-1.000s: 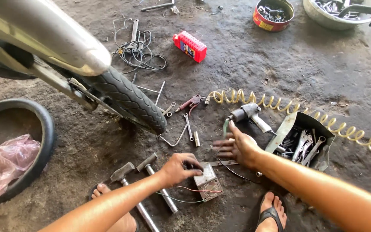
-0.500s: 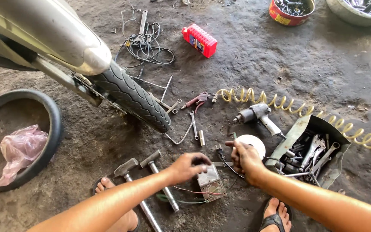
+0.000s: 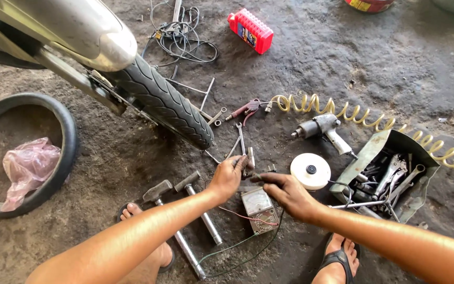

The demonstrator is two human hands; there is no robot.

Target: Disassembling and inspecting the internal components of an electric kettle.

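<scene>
Left hand [image 3: 228, 176] closed round small dark metal part [image 3: 251, 175]; right hand [image 3: 289, 193] fingers pinched on same part from other side. Part held just above floor [image 3: 342, 68], over analogue meter [image 3: 258, 209], near front tyre [image 3: 164, 102]. Exact kind of part cannot be told. Judged: stiff, small, fairly light, possibly greasy, so liable to slip; best gripped at both ends with fingertips. Two hammers [image 3: 185, 221] lying beside left hand. White disc [image 3: 310, 171], impact wrench [image 3: 321, 129], tool box [image 3: 390, 173] placed to right.
</scene>
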